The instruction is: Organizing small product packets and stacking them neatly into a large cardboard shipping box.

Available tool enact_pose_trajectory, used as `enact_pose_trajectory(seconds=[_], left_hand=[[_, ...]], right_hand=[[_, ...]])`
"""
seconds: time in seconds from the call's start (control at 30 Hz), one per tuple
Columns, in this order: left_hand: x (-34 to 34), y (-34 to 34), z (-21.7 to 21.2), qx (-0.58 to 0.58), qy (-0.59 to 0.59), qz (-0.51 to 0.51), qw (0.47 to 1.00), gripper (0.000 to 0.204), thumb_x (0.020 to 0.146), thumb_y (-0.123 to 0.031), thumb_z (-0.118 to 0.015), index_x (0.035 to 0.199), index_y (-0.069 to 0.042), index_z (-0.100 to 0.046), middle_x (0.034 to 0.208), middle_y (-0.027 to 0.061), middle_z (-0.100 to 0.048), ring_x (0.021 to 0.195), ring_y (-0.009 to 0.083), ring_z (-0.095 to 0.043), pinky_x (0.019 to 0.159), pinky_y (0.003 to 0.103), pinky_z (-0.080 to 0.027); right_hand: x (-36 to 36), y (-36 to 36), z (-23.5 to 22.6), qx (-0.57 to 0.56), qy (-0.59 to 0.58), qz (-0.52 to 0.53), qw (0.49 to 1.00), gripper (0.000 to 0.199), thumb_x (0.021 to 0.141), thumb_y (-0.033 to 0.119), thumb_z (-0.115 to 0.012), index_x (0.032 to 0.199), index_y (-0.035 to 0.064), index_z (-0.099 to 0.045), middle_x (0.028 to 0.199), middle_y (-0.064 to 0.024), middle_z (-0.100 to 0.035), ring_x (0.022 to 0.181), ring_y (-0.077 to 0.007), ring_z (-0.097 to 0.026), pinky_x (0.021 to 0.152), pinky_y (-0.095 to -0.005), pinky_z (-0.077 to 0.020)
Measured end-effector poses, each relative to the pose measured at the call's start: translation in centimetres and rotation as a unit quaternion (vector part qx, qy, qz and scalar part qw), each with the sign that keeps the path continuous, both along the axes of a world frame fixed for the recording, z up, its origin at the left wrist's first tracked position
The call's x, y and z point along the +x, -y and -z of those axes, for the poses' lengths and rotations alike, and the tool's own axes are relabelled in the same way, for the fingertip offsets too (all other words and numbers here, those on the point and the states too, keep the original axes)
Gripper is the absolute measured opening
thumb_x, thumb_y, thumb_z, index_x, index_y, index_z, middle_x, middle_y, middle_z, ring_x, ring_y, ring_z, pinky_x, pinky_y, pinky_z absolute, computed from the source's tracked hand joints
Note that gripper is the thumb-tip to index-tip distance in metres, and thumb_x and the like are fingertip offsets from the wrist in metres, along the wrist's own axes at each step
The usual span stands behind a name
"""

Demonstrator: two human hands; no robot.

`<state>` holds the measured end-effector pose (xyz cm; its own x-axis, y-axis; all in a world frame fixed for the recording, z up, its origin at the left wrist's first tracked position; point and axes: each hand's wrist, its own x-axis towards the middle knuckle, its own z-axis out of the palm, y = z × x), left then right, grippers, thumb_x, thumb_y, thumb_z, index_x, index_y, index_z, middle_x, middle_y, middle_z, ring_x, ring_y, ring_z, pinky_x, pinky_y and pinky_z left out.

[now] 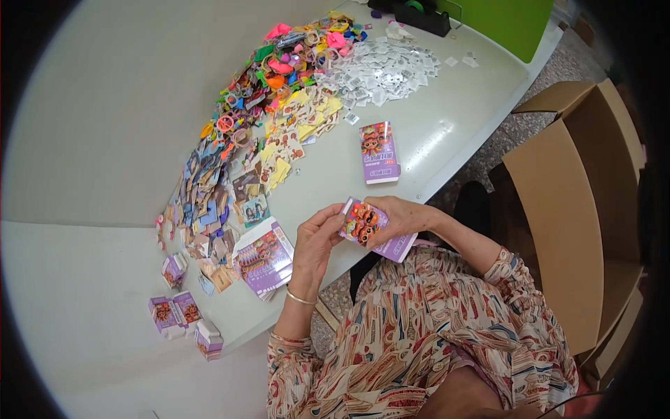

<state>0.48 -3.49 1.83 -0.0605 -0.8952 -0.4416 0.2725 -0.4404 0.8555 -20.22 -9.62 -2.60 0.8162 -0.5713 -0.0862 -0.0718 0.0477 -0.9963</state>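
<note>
Both hands, L (pixel 314 241) & R (pixel 401 218), grip shut on our purple box (pixel 370 227); 2nd box (pixel 379 152) farther on bench (pixel 105 126).

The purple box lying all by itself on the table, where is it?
In the head view, the closed purple cardboard box lies flat on the white table, right of centre near its edge, below the heap of small white packets and above both hands.
</note>
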Motion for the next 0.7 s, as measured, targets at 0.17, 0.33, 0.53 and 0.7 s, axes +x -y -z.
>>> enact_pose_trajectory(seconds=[0.17, 0.33, 0.53, 0.7], left_hand=[[-1.4, -0.5, 0.8, -0.078, 0.136, -0.007, 0.988, 0.026, 0.092, -0.01, -0.06, 0.115, 0.001, -0.065, 0.097, 0.004, -0.067, 0.083, 0.0076, -0.061, 0.074, 0.023, -0.052], [-1.8, -1.3, 0.7, -0.149, 0.173, 0.056, 0.972, 0.029, 0.096, -0.008, -0.053, 0.123, 0.0, -0.06, 0.112, 0.0066, -0.064, 0.1, 0.0093, -0.058, 0.089, 0.024, -0.046], [-3.0, -2.3, 1.5, -0.167, 0.255, 0.047, 0.951, 0.032, 0.096, -0.004, -0.049, 0.127, 0.004, -0.054, 0.12, 0.0082, -0.061, 0.107, 0.0106, -0.056, 0.095, 0.025, -0.043], [-1.4, -0.6, 1.2, -0.089, 0.08, 0.018, 0.993, 0.031, 0.093, -0.004, -0.053, 0.123, 0.004, -0.053, 0.119, 0.0093, -0.061, 0.108, 0.0147, -0.058, 0.096, 0.029, -0.044]], right_hand=[[-0.3, 0.0, 0.0, 0.012, -0.015, 0.023, 1.0, 0.056, 0.069, 0.031, -0.082, 0.107, 0.0, -0.057, 0.091, -0.0079, -0.065, 0.082, -0.0138, -0.062, 0.075, -0.028, -0.0502], [-0.4, 0.0, 0.3, 0.004, -0.025, 0.038, 0.999, 0.049, 0.073, 0.03, -0.08, 0.104, 0.0015, -0.057, 0.09, -0.0052, -0.064, 0.08, -0.0112, -0.06, 0.073, -0.0267, -0.0497], [-0.5, 0.2, 0.1, 0.025, -0.039, 0.027, 0.999, 0.04, 0.077, 0.028, -0.078, 0.102, 0.0035, -0.057, 0.089, -0.0026, -0.063, 0.08, -0.0078, -0.059, 0.071, -0.0251, -0.0491], [-0.9, 0.1, -0.1, -0.064, -0.011, 0.062, 0.996, 0.041, 0.091, 0.034, -0.061, 0.116, 0.0036, -0.052, 0.103, -0.0087, -0.061, 0.093, -0.0133, -0.058, 0.083, -0.0299, -0.0465]])
